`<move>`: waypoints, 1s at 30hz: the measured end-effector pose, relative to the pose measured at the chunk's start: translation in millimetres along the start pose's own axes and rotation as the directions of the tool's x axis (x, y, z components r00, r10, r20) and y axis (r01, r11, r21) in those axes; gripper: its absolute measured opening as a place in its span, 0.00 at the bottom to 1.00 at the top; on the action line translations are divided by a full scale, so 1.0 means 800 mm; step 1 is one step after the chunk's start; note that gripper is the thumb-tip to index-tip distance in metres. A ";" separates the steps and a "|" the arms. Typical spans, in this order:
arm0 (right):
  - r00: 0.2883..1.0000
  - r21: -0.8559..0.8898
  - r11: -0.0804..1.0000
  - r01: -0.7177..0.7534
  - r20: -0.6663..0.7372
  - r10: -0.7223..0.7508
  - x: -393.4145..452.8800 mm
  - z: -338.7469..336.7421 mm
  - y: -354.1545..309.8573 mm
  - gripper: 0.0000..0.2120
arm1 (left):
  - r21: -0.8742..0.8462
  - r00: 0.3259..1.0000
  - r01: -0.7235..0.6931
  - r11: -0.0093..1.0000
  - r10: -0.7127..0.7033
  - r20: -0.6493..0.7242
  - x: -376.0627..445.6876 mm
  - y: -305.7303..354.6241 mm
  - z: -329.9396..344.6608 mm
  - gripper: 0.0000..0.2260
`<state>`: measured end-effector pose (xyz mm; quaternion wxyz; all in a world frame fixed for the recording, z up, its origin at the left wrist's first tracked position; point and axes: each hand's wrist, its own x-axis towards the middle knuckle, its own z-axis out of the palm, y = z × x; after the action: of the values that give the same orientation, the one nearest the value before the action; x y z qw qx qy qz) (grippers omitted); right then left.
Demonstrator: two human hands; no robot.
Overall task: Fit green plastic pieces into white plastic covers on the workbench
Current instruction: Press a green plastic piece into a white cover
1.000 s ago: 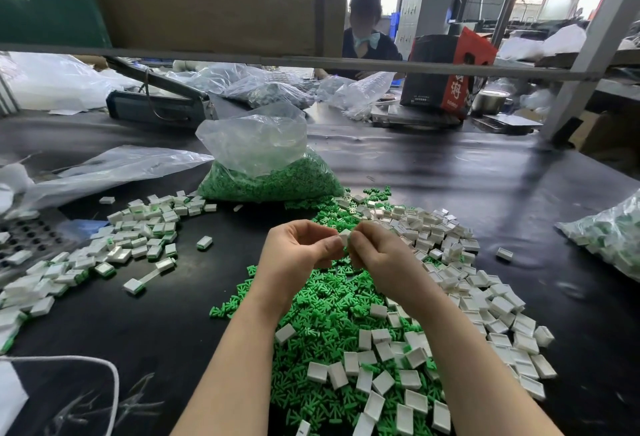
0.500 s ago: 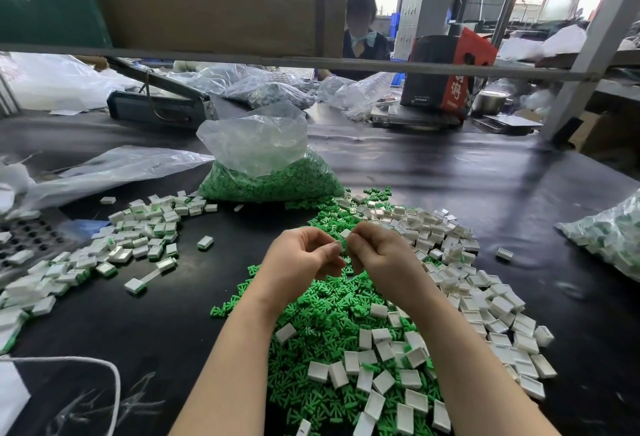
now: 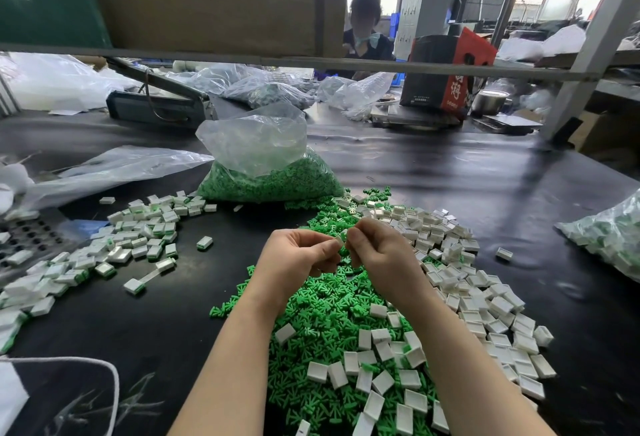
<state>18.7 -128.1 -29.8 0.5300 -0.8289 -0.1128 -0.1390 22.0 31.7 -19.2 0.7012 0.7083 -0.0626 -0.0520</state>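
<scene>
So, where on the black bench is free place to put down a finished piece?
Bare mat lies between the assembled pile and the green pieces, and right of the white covers. Under both hands it is crowded.

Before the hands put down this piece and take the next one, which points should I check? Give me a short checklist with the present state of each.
1. Small white plastic cover pinched between left hand and right hand: ok.
2. Green insert fully seated in it: cannot tell, the fingers hide it.
3. Loose green plastic pieces under the hands: ok, plenty.
4. Empty white covers on the right: ok, plenty.
5. Pile of finished white-and-green parts on the left, with bare black workbench beside it: ok.
</scene>
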 end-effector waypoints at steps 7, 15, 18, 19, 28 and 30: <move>1.000 0.039 0.999 0.012 0.028 -0.013 0.000 0.001 0.001 0.13 | -0.027 1.000 0.005 1.000 -0.005 0.000 -0.002 0.003 0.000 0.02; 0.984 -0.083 0.996 -0.026 0.171 0.040 -0.002 -0.004 0.003 0.14 | 0.084 0.999 -0.037 0.996 0.036 0.012 -0.001 0.003 -0.001 0.08; 0.968 -0.110 0.993 -0.049 0.239 0.074 -0.003 -0.005 0.002 0.15 | 0.157 0.998 -0.051 0.986 0.047 0.029 0.002 -0.001 -0.003 0.08; 0.963 -0.106 0.993 -0.057 0.258 0.083 -0.003 -0.006 0.001 0.15 | 0.183 0.998 -0.056 0.981 0.051 0.033 0.003 -0.002 -0.004 0.09; 0.934 -0.215 0.977 0.003 0.348 0.074 -0.006 -0.012 -0.001 0.17 | 0.382 0.990 -0.126 0.915 0.092 0.106 0.004 -0.009 -0.009 0.12; 0.930 -0.215 0.977 0.010 0.361 0.070 -0.006 -0.013 -0.002 0.16 | 0.402 0.987 -0.144 0.904 0.100 0.128 0.003 -0.007 -0.011 0.10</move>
<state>12.7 -136.9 -26.3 0.4099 -0.8938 -0.1813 0.0151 26.1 39.9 -25.0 0.5345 0.8306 -0.1529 -0.0310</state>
